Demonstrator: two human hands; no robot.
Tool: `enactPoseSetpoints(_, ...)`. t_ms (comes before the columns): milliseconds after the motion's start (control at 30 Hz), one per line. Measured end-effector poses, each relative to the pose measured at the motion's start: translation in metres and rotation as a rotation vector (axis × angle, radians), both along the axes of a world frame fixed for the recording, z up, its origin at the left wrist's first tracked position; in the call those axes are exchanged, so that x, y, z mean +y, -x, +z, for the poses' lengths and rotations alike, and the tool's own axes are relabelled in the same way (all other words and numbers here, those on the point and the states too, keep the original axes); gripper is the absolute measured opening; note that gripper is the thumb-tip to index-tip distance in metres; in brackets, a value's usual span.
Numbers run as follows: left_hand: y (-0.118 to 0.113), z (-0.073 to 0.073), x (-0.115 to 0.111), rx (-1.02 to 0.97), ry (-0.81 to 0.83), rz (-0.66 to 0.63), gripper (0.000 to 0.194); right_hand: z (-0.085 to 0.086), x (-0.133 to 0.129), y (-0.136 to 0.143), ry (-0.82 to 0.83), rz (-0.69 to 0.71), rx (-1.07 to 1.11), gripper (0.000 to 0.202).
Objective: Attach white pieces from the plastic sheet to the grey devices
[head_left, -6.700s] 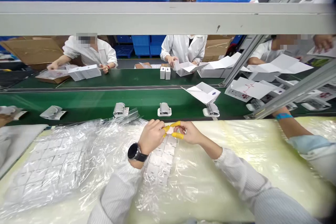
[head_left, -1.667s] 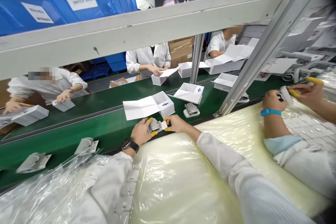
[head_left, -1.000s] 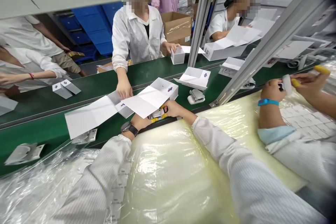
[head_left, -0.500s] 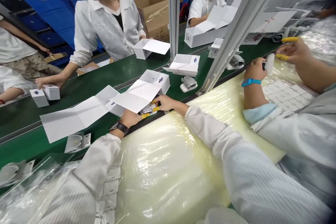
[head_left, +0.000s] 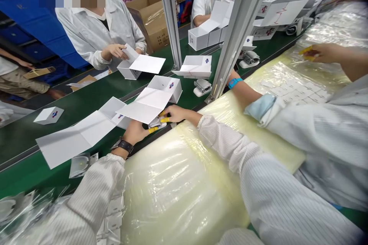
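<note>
On the green belt's near edge, my left hand [head_left: 135, 133] and my right hand [head_left: 176, 114] meet around a rolled grey and white item [head_left: 155, 123], with yellow covers on some fingertips. Both hands have their fingers on this item, the left from its left side and the right from its right. A dark watch is on my left wrist. Just above the hands lies an open white box [head_left: 152, 99], its lid folded out and partly over the item. Another opened white box [head_left: 83, 132] spreads out to the left.
Yellowish plastic-wrapped sheets [head_left: 178, 183] lie under my forearms. A metal post [head_left: 241, 26] rises at right of the boxes. A co-worker's arm with a blue band [head_left: 235, 82] reaches behind it. Another person handles a white box [head_left: 129, 71] across the belt.
The view has shifted a little; my hands stay at the rolled item. The person opposite has moved from the small boxes to an open box. The co-worker's banded arm now reaches toward the belt.
</note>
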State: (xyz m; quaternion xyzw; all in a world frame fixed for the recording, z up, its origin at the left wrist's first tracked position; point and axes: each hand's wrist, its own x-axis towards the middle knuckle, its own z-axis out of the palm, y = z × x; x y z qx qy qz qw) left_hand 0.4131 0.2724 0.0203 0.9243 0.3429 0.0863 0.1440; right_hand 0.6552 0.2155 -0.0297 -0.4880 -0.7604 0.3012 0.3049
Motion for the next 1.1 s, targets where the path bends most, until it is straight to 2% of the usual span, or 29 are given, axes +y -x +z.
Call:
enactPoseSetpoints(133, -0.006, -0.001, 0.0, -0.021, -0.005, -0.035, 0.061, -0.003, 0.002, -0.003, 0.087, -0.132, 0.065, 0.019)
enactPoseSetpoints(267, -0.024, -0.003, 0.0, -0.011, 0.021, -0.043, 0.06, -0.001, 0.002, -0.008, 0.1, -0.315, -0.066, 0.019)
enactPoseSetpoints(333, -0.029, 0.002, -0.002, 0.016, 0.046, -0.073, 0.063, 0.003, -0.004, -0.012, 0.079, -0.355, -0.095, 0.021)
enactPoseSetpoints(400, -0.023, 0.014, -0.007, 0.021, 0.079, -0.121, 0.071, 0.012, -0.017, -0.014, 0.038, -0.387, -0.075, 0.021)
enactPoseSetpoints(467, 0.005, 0.033, -0.019, -0.034, 0.144, -0.153, 0.072, 0.024, -0.038, -0.01, -0.023, -0.478, -0.075, 0.019)
enactPoseSetpoints(533, 0.053, 0.054, -0.039, -0.122, 0.26, -0.141, 0.057, 0.038, -0.066, 0.002, -0.084, -0.589, -0.109, 0.019)
enactPoseSetpoints(567, 0.082, 0.064, -0.053, -0.165, 0.323, -0.111, 0.048, 0.045, -0.081, 0.012, -0.095, -0.602, -0.114, 0.021)
enactPoseSetpoints(600, 0.113, 0.072, -0.068, -0.199, 0.373, -0.063, 0.04, 0.051, -0.096, 0.025, -0.083, -0.569, -0.093, 0.024)
enactPoseSetpoints(667, 0.173, 0.08, -0.102, -0.242, 0.408, 0.057, 0.032, 0.064, -0.124, 0.062, -0.008, -0.419, 0.063, 0.026)
enactPoseSetpoints(733, 0.22, 0.077, -0.135, -0.251, 0.366, 0.171, 0.027, 0.072, -0.144, 0.11, 0.074, -0.201, 0.223, 0.022)
enactPoseSetpoints(833, 0.259, 0.059, -0.172, -0.228, 0.28, 0.216, 0.029, 0.073, -0.155, 0.191, 0.128, 0.061, 0.344, 0.013)
enactPoseSetpoints(900, 0.268, 0.044, -0.187, -0.205, 0.217, 0.171, 0.037, 0.066, -0.157, 0.236, 0.167, 0.101, 0.409, 0.013)
enactPoseSetpoints(967, 0.271, 0.032, -0.193, -0.165, 0.135, 0.133, 0.048, 0.058, -0.162, 0.269, 0.203, 0.095, 0.47, 0.015)
enactPoseSetpoints(1100, 0.283, 0.018, -0.191, -0.179, 0.014, 0.129, 0.05, 0.052, -0.188, 0.305, 0.122, 0.168, 0.434, 0.013)
